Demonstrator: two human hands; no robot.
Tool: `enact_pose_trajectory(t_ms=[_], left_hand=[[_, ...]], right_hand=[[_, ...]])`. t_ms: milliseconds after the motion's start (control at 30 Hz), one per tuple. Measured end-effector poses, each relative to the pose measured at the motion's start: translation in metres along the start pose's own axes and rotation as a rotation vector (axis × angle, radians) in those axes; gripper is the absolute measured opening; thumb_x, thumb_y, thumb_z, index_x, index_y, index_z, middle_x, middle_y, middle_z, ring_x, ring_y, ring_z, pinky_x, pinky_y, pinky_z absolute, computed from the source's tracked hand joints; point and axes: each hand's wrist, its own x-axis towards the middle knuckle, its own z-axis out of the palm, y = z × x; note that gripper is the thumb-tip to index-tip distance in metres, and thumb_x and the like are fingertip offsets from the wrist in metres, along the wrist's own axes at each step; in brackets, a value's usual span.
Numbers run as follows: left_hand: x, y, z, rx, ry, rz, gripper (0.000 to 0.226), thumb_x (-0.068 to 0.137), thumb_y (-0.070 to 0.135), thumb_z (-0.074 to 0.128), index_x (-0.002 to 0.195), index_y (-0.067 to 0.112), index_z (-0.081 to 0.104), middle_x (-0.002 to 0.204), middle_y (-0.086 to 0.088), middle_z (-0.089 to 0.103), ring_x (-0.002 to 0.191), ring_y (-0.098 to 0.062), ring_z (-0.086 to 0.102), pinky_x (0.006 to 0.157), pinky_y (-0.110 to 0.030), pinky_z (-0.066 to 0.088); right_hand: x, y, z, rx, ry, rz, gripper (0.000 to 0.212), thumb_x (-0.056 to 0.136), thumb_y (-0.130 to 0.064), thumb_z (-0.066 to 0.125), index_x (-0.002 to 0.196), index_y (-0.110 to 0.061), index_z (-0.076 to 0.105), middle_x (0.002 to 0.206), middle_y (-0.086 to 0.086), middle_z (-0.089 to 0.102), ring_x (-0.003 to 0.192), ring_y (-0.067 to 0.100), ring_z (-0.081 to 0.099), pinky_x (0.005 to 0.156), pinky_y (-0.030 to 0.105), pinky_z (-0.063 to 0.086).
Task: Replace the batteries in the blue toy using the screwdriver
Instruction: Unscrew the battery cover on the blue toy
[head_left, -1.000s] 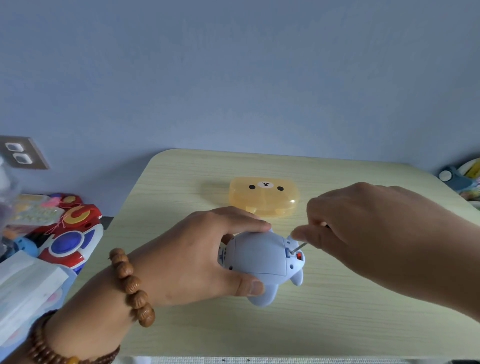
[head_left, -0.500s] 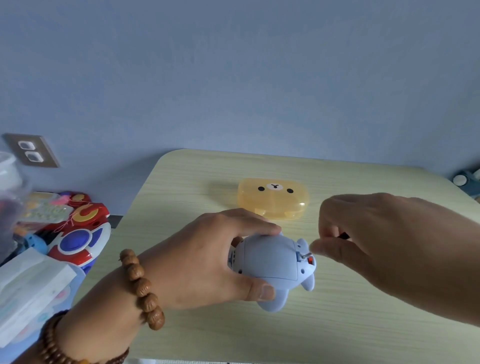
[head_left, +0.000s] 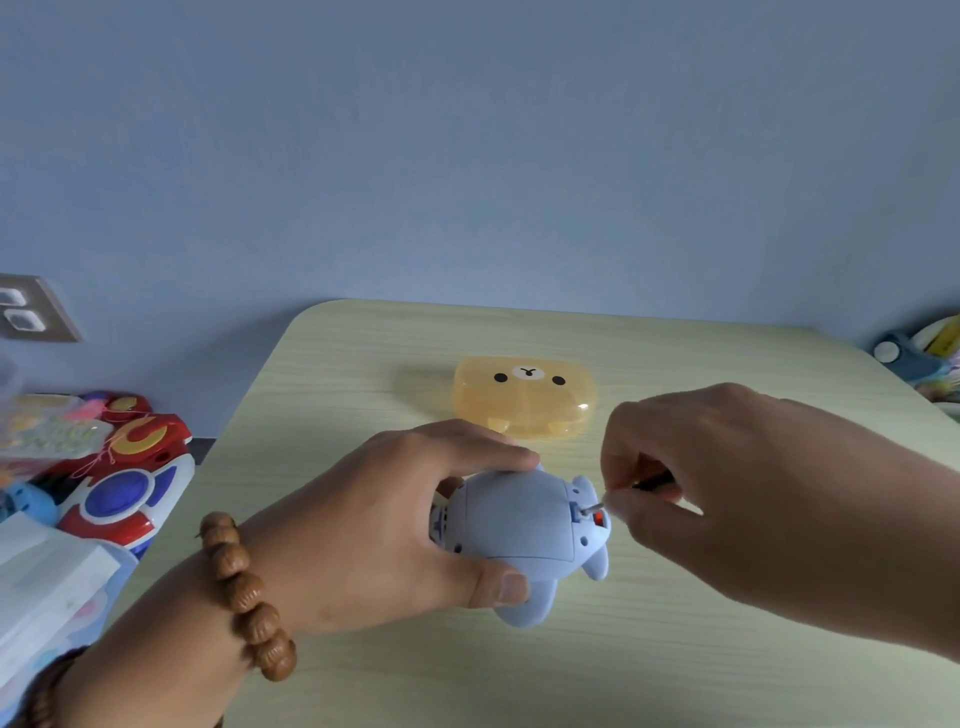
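"Why is my left hand (head_left: 363, 530) wrapped around the blue toy (head_left: 519, 530)?"

"So it can't wiggle on the table (head_left: 675, 675). Thumb in front, fingers curled over the back."

"And my right hand (head_left: 727, 499)?"

"Its fingertips pinch the screwdriver (head_left: 592, 508) shut tight. The tip sits in the toy's end, where I think the screw is."

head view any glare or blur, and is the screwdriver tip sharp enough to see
Head view: soft, even light; one small glare spot on the yellow case; wide-angle bending of the table edge; left-side clutter blurred; the screwdriver tip is thin but visible at the blue toy.
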Motion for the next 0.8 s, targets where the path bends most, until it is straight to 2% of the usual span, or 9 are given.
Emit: enact_pose_trajectory(t_ms=[100, 167, 400, 500, 567, 667, 733, 800], left_hand=[[-0.001, -0.001, 0.0, 0.008, 0.0, 0.002, 0.07, 0.064, 0.048, 0.09, 0.127, 0.049, 0.06, 0.132, 0.038, 0.052, 0.111, 0.005, 0.06, 0.09, -0.024, 0.054], [-0.001, -0.001, 0.0, 0.014, 0.0, 0.002, 0.071, 0.064, 0.049, 0.09, 0.127, 0.05, 0.059, 0.132, 0.038, 0.052, 0.111, 0.005, 0.06, 0.091, -0.025, 0.054], [-0.001, 0.0, -0.001, 0.028, -0.009, -0.003, 0.072, 0.065, 0.05, 0.09, 0.13, 0.048, 0.058, 0.133, 0.038, 0.05, 0.113, 0.006, 0.059, 0.093, -0.025, 0.053], [-0.002, 0.001, -0.001, 0.033, -0.012, 0.002, 0.073, 0.065, 0.048, 0.09, 0.13, 0.047, 0.058, 0.133, 0.036, 0.051, 0.113, 0.005, 0.059, 0.093, -0.025, 0.053], [-0.001, 0.0, -0.001, 0.038, -0.01, 0.011, 0.074, 0.065, 0.049, 0.09, 0.131, 0.046, 0.058, 0.133, 0.037, 0.05, 0.116, 0.006, 0.058, 0.094, -0.023, 0.052], [-0.002, -0.002, -0.001, 0.047, -0.009, 0.022, 0.075, 0.064, 0.051, 0.089, 0.132, 0.047, 0.058, 0.136, 0.04, 0.047, 0.119, 0.011, 0.054, 0.098, -0.021, 0.048], [-0.002, -0.003, 0.0, 0.048, -0.005, 0.029, 0.074, 0.063, 0.05, 0.089, 0.131, 0.048, 0.058, 0.136, 0.04, 0.047, 0.12, 0.012, 0.053, 0.098, -0.02, 0.048], [-0.002, -0.003, 0.0, 0.041, 0.0, 0.034, 0.073, 0.063, 0.05, 0.089, 0.13, 0.048, 0.059, 0.137, 0.04, 0.047, 0.121, 0.011, 0.054, 0.098, -0.021, 0.048]], right_hand=[[0.005, 0.001, 0.003, -0.065, -0.026, 0.043, 0.042, 0.093, -0.054, 0.029, 0.08, -0.024, 0.055, 0.077, -0.004, 0.059, 0.071, 0.012, 0.06, 0.064, 0.029, 0.049], [0.006, 0.001, 0.007, -0.092, -0.032, 0.048, 0.045, 0.095, -0.053, 0.028, 0.078, -0.02, 0.054, 0.075, -0.002, 0.058, 0.07, 0.016, 0.059, 0.064, 0.031, 0.047], [-0.005, 0.005, 0.012, 0.06, -0.065, 0.07, 0.035, 0.085, -0.064, 0.025, 0.09, -0.04, 0.049, 0.074, -0.014, 0.056, 0.067, 0.005, 0.055, 0.059, 0.02, 0.042], [-0.009, 0.012, 0.021, 0.139, 0.024, 0.143, 0.023, 0.088, -0.054, 0.034, 0.083, -0.036, 0.048, 0.075, -0.012, 0.061, 0.058, 0.009, 0.054, 0.05, 0.021, 0.039], [-0.01, 0.021, 0.029, 0.2, 0.095, 0.243, 0.027, 0.088, -0.053, 0.036, 0.084, -0.033, 0.053, 0.081, -0.021, 0.062, 0.056, 0.008, 0.054, 0.049, 0.025, 0.04], [-0.007, 0.036, 0.052, 0.182, 0.14, 0.371, 0.032, 0.093, -0.048, 0.034, 0.081, -0.028, 0.056, 0.069, -0.007, 0.061, 0.063, 0.009, 0.057, 0.056, 0.031, 0.047], [-0.007, 0.041, 0.072, 0.139, 0.204, 0.427, 0.028, 0.094, -0.04, 0.039, 0.076, -0.027, 0.057, 0.073, -0.009, 0.058, 0.066, 0.012, 0.056, 0.056, 0.032, 0.05], [-0.007, 0.042, 0.085, 0.061, 0.281, 0.448, 0.021, 0.091, -0.035, 0.053, 0.073, -0.03, 0.063, 0.075, -0.01, 0.054, 0.069, 0.013, 0.054, 0.05, 0.028, 0.047]])
